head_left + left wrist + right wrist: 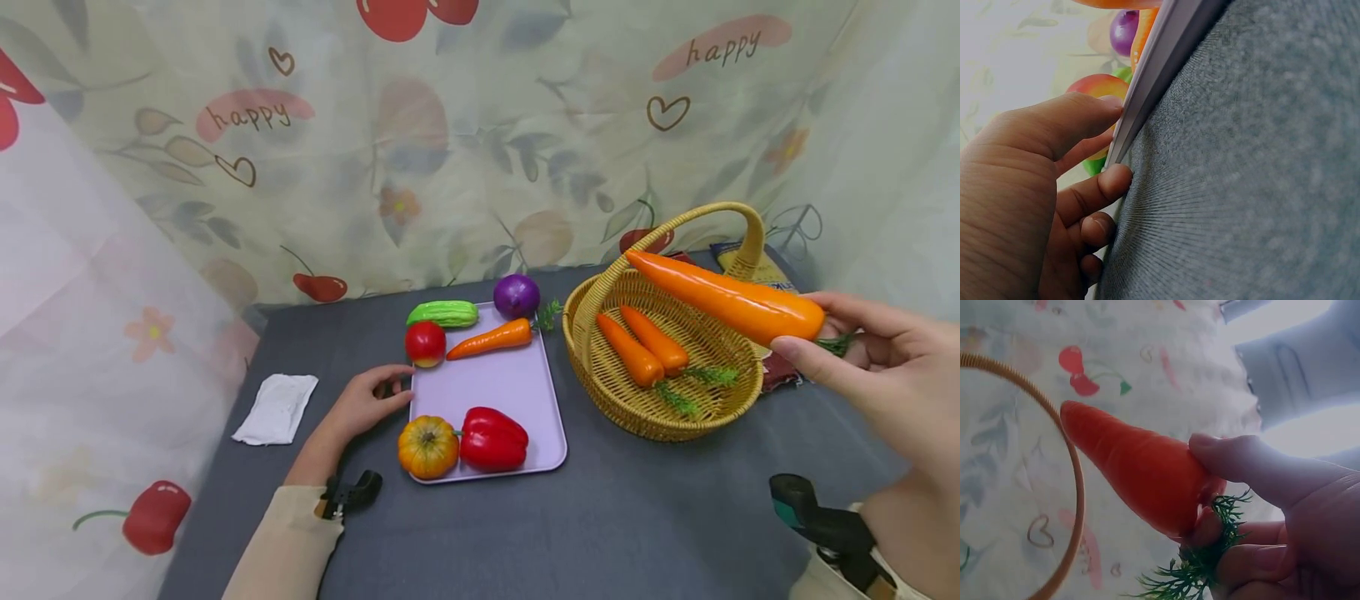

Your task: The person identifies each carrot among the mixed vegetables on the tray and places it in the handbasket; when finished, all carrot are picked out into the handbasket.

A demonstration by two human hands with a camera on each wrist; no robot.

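Note:
My right hand (892,358) holds a large orange toy carrot (727,296) by its thick end, above the right side of a wicker basket (652,429). Its tip points left, towards the basket's handle, and green fronds (1191,575) hang by my fingers in the right wrist view. Inside the basket lie two smaller carrots (630,350). My left hand (367,400) touches the left rim of a lilac tray (487,387) with thumb and fingertips. An apple (425,343), cucumber (442,314), purple onion (517,296), carrot (491,339), pumpkin (427,447) and red pepper (493,439) sit on or at the tray's edges.
A white folded tissue (276,408) lies left of my left hand on the grey cloth (570,533). Behind the basket are colourful packets (772,271), partly hidden. A patterned curtain (465,167) closes off the back and sides. The basket's tall handle (697,212) arches upward.

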